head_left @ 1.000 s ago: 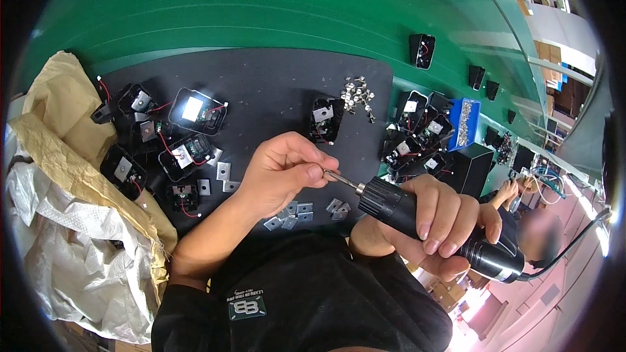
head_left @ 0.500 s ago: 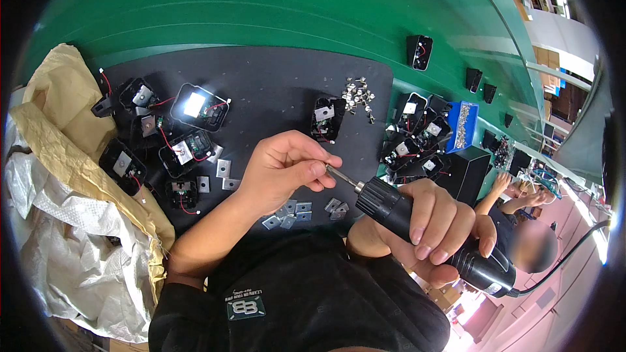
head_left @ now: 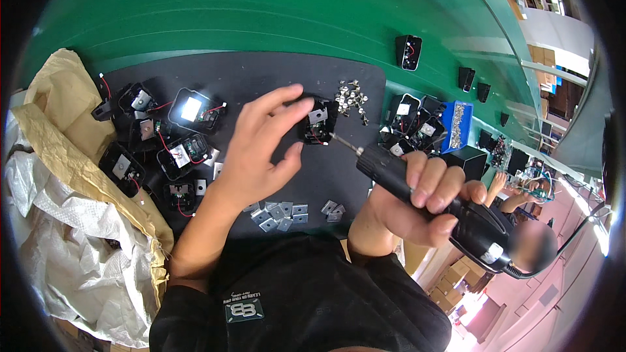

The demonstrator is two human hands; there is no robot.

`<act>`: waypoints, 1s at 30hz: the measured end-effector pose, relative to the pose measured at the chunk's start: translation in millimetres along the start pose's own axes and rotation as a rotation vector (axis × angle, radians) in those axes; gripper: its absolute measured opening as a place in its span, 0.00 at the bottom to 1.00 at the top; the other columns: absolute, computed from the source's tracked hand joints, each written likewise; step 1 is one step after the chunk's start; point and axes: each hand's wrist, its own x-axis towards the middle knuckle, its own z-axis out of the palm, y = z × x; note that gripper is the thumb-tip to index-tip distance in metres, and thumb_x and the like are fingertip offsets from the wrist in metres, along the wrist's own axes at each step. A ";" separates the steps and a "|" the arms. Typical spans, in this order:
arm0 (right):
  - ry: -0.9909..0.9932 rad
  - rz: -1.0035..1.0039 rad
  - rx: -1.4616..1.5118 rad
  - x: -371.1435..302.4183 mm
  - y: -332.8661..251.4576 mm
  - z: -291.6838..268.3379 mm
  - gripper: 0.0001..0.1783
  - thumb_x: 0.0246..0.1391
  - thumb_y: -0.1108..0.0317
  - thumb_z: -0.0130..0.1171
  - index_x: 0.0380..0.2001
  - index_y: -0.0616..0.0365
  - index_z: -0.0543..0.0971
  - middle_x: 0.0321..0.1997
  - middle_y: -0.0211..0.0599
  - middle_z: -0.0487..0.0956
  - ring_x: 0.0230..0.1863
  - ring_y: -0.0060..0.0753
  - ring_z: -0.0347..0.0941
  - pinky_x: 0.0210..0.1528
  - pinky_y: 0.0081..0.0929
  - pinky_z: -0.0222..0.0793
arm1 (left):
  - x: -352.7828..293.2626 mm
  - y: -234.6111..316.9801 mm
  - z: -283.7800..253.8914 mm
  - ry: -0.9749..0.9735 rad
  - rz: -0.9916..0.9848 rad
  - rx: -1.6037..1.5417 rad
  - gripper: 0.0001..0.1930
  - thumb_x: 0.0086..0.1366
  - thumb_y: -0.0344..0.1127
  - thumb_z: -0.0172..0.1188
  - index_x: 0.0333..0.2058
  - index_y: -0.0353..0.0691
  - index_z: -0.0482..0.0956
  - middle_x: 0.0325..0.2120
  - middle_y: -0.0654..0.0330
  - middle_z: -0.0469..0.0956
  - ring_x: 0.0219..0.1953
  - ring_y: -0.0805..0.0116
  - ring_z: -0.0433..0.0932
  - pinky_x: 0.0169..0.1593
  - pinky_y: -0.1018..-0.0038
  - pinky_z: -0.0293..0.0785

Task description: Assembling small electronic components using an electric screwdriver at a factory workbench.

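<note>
My right hand (head_left: 433,199) is wrapped round a black electric screwdriver (head_left: 391,173), its cord trailing off to the right. The driver's bit (head_left: 347,144) points up and left, its end beside the lower right edge of a small black housing (head_left: 317,132). Inside that housing are a square metal plate (head_left: 318,116) with a hole, a green circuit board and red wires. My left hand (head_left: 264,143) is open at the housing's left side, thumb and fingers apart, fingertips at its edge. Whether they touch it, or whether a screw sits on the bit, I cannot tell.
Loose screws (head_left: 351,99) lie right of the housing, metal plates (head_left: 280,214) near my body. Several black housings (head_left: 184,155) stand left, more (head_left: 417,117) right beside a blue screw bin (head_left: 458,125). A paper-and-plastic sack (head_left: 78,221) flanks the left. A co-worker's hands (head_left: 521,189) show far right.
My left hand has left the bit's tip, moved up to the housing and spread its fingers. The screwdriver has swung slightly upward, bringing the bit's end beside the housing.
</note>
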 end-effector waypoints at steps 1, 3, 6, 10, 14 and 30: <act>-0.041 0.008 -0.047 0.3 3.2 -1.3 0.26 0.53 0.62 0.61 0.54 0.47 0.67 0.27 0.24 0.69 0.24 0.19 0.65 0.31 0.22 0.62 | -2.6 -3.1 5.0 -0.058 -0.042 -0.027 0.40 0.43 0.20 0.61 0.60 0.39 0.63 0.60 0.46 0.61 0.55 0.47 0.66 0.57 0.60 0.63; -0.077 0.017 -0.136 -0.2 6.2 -0.7 0.25 0.53 0.63 0.59 0.55 0.47 0.68 0.28 0.24 0.68 0.25 0.19 0.64 0.32 0.21 0.60 | -7.2 -8.0 15.0 -0.142 -0.016 0.086 0.49 0.43 0.19 0.62 0.66 0.41 0.50 0.65 0.45 0.52 0.62 0.44 0.60 0.57 0.60 0.65; -0.047 0.010 -0.206 -2.5 11.7 1.7 0.25 0.53 0.62 0.59 0.55 0.45 0.67 0.28 0.24 0.68 0.25 0.19 0.64 0.32 0.22 0.60 | -4.7 -5.9 27.4 -0.173 0.005 0.148 0.51 0.43 0.22 0.66 0.66 0.39 0.48 0.66 0.44 0.51 0.61 0.41 0.60 0.63 0.57 0.57; -0.086 0.040 -0.156 -3.0 20.9 -7.1 0.27 0.52 0.64 0.61 0.55 0.44 0.64 0.28 0.25 0.69 0.25 0.20 0.65 0.31 0.24 0.61 | 2.6 -2.8 27.3 -0.166 -0.073 0.225 0.49 0.42 0.26 0.70 0.64 0.38 0.54 0.59 0.47 0.63 0.58 0.45 0.64 0.60 0.60 0.62; -0.088 0.055 -0.179 -3.1 24.2 -9.4 0.27 0.51 0.65 0.61 0.54 0.43 0.65 0.27 0.25 0.69 0.24 0.21 0.65 0.31 0.24 0.62 | 6.1 -3.8 26.7 -0.168 -0.118 0.211 0.43 0.40 0.28 0.72 0.59 0.38 0.64 0.52 0.52 0.70 0.53 0.49 0.69 0.55 0.60 0.66; -0.093 0.100 -0.134 -7.4 29.6 -12.0 0.27 0.51 0.68 0.62 0.53 0.44 0.64 0.28 0.27 0.70 0.25 0.22 0.65 0.31 0.25 0.63 | 6.8 -2.9 25.7 -0.170 -0.117 0.194 0.41 0.38 0.28 0.72 0.56 0.44 0.69 0.49 0.55 0.70 0.48 0.52 0.70 0.51 0.62 0.69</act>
